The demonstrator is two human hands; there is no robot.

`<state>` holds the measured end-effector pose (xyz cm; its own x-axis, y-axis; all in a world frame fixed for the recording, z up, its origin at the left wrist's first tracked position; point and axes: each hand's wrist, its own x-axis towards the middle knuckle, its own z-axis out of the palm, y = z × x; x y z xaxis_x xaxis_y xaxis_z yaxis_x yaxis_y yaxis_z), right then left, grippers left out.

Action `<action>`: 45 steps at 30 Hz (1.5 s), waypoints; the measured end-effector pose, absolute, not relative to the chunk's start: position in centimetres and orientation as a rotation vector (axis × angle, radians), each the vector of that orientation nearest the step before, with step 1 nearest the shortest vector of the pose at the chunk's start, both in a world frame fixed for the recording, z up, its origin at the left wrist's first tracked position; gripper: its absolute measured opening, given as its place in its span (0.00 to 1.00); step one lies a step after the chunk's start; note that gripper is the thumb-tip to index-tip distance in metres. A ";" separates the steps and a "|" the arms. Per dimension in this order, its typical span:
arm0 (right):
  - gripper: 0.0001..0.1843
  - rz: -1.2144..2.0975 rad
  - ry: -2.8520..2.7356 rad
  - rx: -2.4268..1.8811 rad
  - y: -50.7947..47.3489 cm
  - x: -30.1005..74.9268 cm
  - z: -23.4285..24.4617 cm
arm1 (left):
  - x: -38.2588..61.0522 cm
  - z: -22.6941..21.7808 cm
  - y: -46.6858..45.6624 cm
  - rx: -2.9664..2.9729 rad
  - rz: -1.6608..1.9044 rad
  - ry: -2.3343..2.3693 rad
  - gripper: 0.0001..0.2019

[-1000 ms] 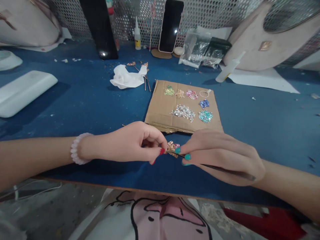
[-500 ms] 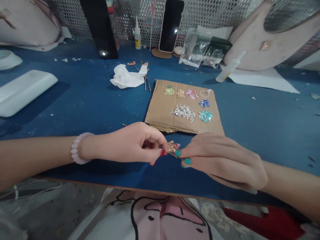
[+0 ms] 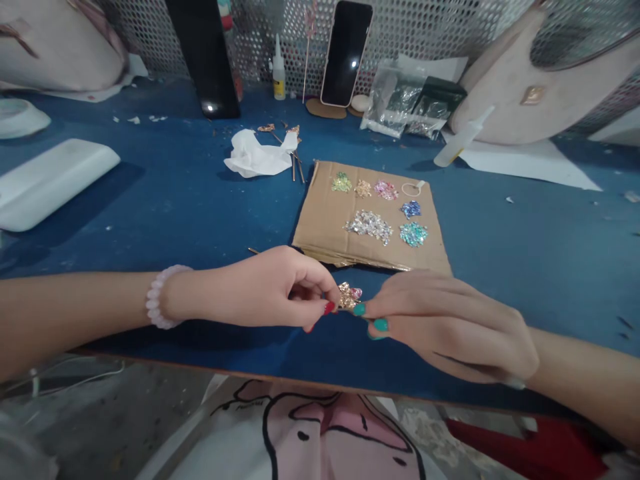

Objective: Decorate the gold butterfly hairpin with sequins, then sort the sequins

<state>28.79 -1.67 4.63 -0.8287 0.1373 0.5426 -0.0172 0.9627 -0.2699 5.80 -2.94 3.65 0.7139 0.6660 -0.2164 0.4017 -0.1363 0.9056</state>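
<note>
Between my two hands, just in front of the cardboard, is a small gold flower-shaped ornament (image 3: 347, 295) with a pink stone on its right side. My left hand (image 3: 280, 288) pinches its left edge between thumb and forefinger. From the other side, my right hand (image 3: 450, 323) grips it at the lower right with closed fingertips, which hide part of it. Beyond the hands lies a cardboard piece (image 3: 320, 223) bearing small heaps of rhinestones: silver ones (image 3: 371, 227), teal ones (image 3: 413, 234), blue, pink, peach and green ones, plus a thin white ring (image 3: 413, 189).
Crumpled white tissue (image 3: 257, 157) lies beside gold hair sticks (image 3: 296, 163). A glue bottle (image 3: 461, 141) leans at right; another (image 3: 279, 77) stands at the back near a phone (image 3: 346, 57). Plastic bags (image 3: 393, 100), pale handbags (image 3: 525, 93) and a white case (image 3: 55, 183) sit around.
The ornament has turned slightly in my fingers, so more of its gold petals show. Both hands keep their hold, and the whole view has shifted a little.
</note>
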 end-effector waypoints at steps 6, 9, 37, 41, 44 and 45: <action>0.09 0.511 -2.452 -0.231 -1.8 28.6 4.4 | 5.8 3.6 -2.9 1.739 0.292 0.833 0.05; 0.10 0.567 -2.432 -0.235 -1.8 28.5 4.4 | 5.7 3.6 -2.8 1.724 0.291 0.827 0.05; 0.10 0.690 -2.242 -0.430 -1.8 28.1 3.6 | 5.7 4.4 -2.6 1.518 0.242 0.864 0.04; 0.11 0.697 -2.235 -0.402 -1.8 28.1 3.6 | 5.6 4.1 -2.6 1.531 0.272 0.821 0.04; 0.11 0.688 -2.233 -0.412 -1.8 28.2 3.6 | 5.5 3.7 -2.4 1.543 0.277 0.779 0.05; 0.11 0.683 -2.234 -0.415 -1.8 28.2 3.6 | 5.4 3.6 -2.4 1.548 0.285 0.767 0.05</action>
<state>28.23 -1.81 3.61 -0.6663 0.4830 0.5681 0.0826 0.8050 -0.5876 5.43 -2.37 3.62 0.7422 0.6172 -0.2613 0.2966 0.0471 0.9538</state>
